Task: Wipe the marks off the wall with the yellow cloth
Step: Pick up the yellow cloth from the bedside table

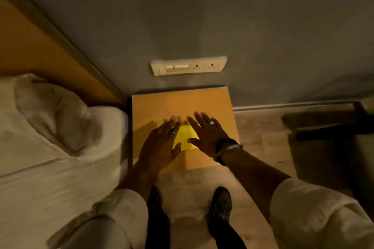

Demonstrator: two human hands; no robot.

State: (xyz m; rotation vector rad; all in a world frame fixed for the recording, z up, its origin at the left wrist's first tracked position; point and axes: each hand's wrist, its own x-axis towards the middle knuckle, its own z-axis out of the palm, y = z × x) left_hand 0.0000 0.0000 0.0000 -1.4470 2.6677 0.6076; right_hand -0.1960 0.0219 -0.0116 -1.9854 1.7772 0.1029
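Observation:
A folded yellow cloth lies flat on a small wooden bedside table. My left hand hovers over the cloth's left side, palm down, fingers spread, with a ring on it. My right hand is spread over the cloth's right side, with a ring and a dark wristband. Both hands cover part of the cloth; neither grips it. Behind the table rises the grey wall; I cannot make out any marks on it in the dim light.
A white switch and socket plate is fixed on the wall just above the table. A bed with a white pillow and a wooden headboard stands on the left. Dark furniture is at the right. My shoes are on the floor.

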